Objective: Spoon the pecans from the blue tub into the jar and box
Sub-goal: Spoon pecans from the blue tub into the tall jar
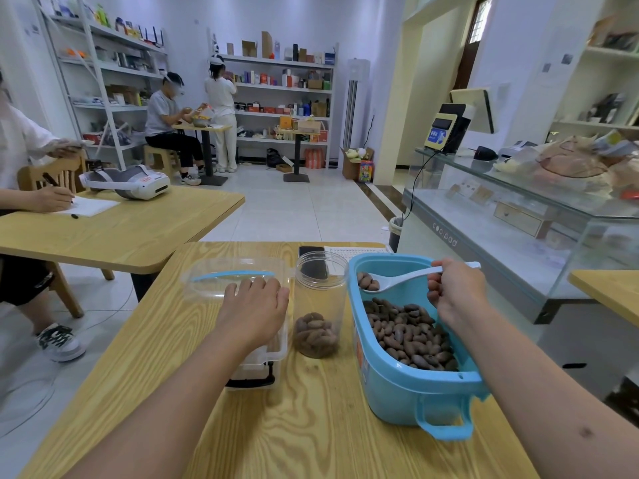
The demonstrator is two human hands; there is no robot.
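While the right hand [456, 288] sits over the far end of the oblong light-blue plastic tub [408, 382], I log its fingers curled tight round the handle of the white plastic spoon [397, 280]. The spoon's bowl points away from those fingers toward the left and carries a few brown pecans, raised above the tub's far left corner. The main heap of brown, elongated pecans [411, 337] lies in the tub just below and nearer than the right knuckles.

The left hand [254, 305] lies palm-down on the clear rectangular plastic box [238, 292]; fingers straight, slightly spread, resting on its top, not curled round anything. A blue seal strip shows just beyond the fingertips. Whether the box holds any nuts I cannot tell from here.

The clear cylindrical plastic jar [320, 305] stands upright, open-mouthed, between the two hands, just beside the left thumb and close to the tub's left wall. A low layer of pecans covers its bottom.

All three containers rest on the light wood-grain table [311, 426]. Beyond the jar, past both sets of fingers, a black phone [311, 252] lies flat next to a white sheet of paper [356, 252].
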